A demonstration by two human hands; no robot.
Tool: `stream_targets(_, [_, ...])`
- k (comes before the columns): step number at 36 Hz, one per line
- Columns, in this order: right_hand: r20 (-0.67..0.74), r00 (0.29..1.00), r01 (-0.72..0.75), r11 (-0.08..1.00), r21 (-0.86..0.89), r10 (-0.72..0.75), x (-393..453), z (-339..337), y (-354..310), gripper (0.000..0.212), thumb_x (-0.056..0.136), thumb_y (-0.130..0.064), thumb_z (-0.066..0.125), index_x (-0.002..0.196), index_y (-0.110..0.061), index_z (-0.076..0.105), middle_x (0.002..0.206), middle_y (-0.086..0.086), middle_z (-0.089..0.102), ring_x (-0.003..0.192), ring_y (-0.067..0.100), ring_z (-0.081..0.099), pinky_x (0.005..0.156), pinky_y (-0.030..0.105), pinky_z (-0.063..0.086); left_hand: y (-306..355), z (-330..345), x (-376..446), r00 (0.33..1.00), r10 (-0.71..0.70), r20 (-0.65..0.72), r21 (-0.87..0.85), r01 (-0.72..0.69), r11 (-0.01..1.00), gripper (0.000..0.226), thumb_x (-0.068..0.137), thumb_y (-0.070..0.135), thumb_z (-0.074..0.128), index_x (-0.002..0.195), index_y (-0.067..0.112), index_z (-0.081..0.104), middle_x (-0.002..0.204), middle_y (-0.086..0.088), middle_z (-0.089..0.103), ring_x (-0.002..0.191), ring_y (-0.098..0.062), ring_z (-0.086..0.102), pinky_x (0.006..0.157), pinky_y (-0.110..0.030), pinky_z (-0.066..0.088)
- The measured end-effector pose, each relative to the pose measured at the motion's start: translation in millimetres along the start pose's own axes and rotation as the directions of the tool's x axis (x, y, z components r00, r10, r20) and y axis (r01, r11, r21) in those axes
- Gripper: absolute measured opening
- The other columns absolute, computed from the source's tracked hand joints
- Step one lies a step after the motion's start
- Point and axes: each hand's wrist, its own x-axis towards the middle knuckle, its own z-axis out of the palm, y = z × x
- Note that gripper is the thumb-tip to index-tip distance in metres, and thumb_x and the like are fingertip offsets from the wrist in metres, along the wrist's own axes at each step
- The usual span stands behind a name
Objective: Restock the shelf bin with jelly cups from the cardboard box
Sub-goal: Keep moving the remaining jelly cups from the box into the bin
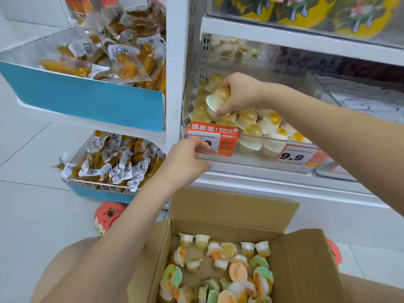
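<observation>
The right hand [237,95] is inside the clear shelf bin [251,136], above its left part, and its fingers [223,111] are curled around one or two jelly cups [219,98], with the white lid turned to the left. Under this hand there is already a heap of cups, higher at the left wall of the bin and lower towards the right. The left hand [185,159] is near the orange price tag [213,138] on the front edge of the bin; its fingers are loosely bent and I see nothing held in them, though whether they touch the tag or the edge I cannot tell. The cardboard box [306,259] stands open on the floor below the shelf, and many cups remain in it [229,270]. To do this step well, I think the right hand should go low before it lets go, so the cups do not roll over the front wall. It would be better to put them more to the right, where the heap is lower, because the left side looks nearly full. The left hand may guard the front edge.
</observation>
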Motion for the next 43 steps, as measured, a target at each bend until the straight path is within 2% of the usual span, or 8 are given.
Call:
stream_targets(3, [0.0,1.0,0.022,0.996,-0.084,-0.022,3,4,1,0.084,0.066,-0.035,0.084,0.136,-0.009,0.043,0.103,0.004,0.062,0.08,0.019,0.061,0.057,0.023,0.048,0,1,0,1.0,0.005,0.012,0.001,-0.005,1.0,0.037,0.079,0.01,0.071,0.112,0.021,0.059,0.108,0.01,0.055,0.099,-0.012,0.054,0.079,-0.022,0.041])
stream_targets(9, [-0.038,0.998,0.05,0.984,-0.169,-0.057,11,15,8,0.081,0.066,-0.04,0.083,0.132,-0.01,0.048,0.123,0.007,0.056,0.109,0.025,0.054,0.077,0.028,0.042,0,5,1,0.999,0.024,0.03,0.01,-0.024,1.0,0.031,0.081,0.002,0.066,0.1,0.024,0.057,0.115,0.006,0.055,0.095,-0.011,0.052,0.061,-0.007,0.037])
stream_targets(18, [-0.072,0.991,0.101,0.982,-0.157,-0.114,10,29,14,0.07,0.073,-0.026,0.078,0.134,-0.015,0.045,0.133,0.007,0.05,0.118,0.025,0.049,0.082,0.027,0.04,0,10,-1,0.999,0.023,0.049,0.071,-0.026,0.997,0.035,0.081,-0.002,0.064,0.108,0.02,0.059,0.124,-0.001,0.05,0.1,-0.011,0.049,0.076,-0.021,0.038])
stream_targets(22, [-0.103,0.987,0.113,0.989,-0.091,-0.122,6,29,19,0.073,0.072,-0.025,0.08,0.134,-0.017,0.044,0.131,0.003,0.051,0.116,0.021,0.05,0.079,0.025,0.037,-2,10,-1,0.999,0.022,0.038,0.092,-0.025,0.995,0.035,0.08,-0.003,0.063,0.105,0.022,0.058,0.123,-0.001,0.05,0.1,-0.011,0.049,0.074,-0.021,0.037])
stream_targets(28, [-0.198,0.977,0.098,0.993,0.069,-0.083,-5,34,28,0.069,0.069,-0.023,0.083,0.128,-0.018,0.048,0.111,0.001,0.053,0.091,0.017,0.054,0.086,0.035,0.05,-3,13,1,0.999,0.022,0.042,0.124,-0.027,0.992,0.037,0.081,-0.002,0.063,0.109,0.02,0.059,0.126,-0.002,0.05,0.11,-0.016,0.052,0.073,-0.023,0.039])
stream_targets(32, [-0.239,0.97,0.106,0.966,0.235,-0.048,-16,36,35,0.066,0.071,-0.025,0.082,0.128,-0.02,0.047,0.11,0.0,0.054,0.092,0.016,0.058,0.085,0.031,0.052,-2,19,0,0.998,0.023,0.062,0.15,-0.032,0.988,0.039,0.08,-0.006,0.061,0.112,0.018,0.059,0.128,-0.002,0.051,0.113,-0.018,0.052,0.072,-0.023,0.039])
stream_targets(38, [-0.598,0.794,0.229,0.859,0.457,0.106,-87,50,59,0.031,0.082,-0.017,0.069,0.109,-0.02,0.056,0.096,-0.002,0.06,0.083,0.011,0.059,0.071,0.016,0.05,-19,46,-4,0.995,-0.001,0.101,0.114,-0.011,0.993,0.036,0.08,-0.008,0.056,0.101,0.021,0.056,0.115,-0.001,0.054,0.095,-0.015,0.052,0.067,-0.023,0.039])
stream_targets(43, [-0.682,0.71,0.253,0.841,0.478,0.174,-164,103,95,0.017,0.085,-0.008,0.064,0.096,-0.019,0.055,0.089,0.001,0.061,0.081,0.014,0.059,0.073,0.022,0.048,-65,88,-21,0.974,-0.093,0.207,0.226,0.045,0.973,0.036,0.08,-0.008,0.058,0.105,0.018,0.059,0.107,0.001,0.057,0.092,-0.011,0.051,0.074,-0.019,0.038])
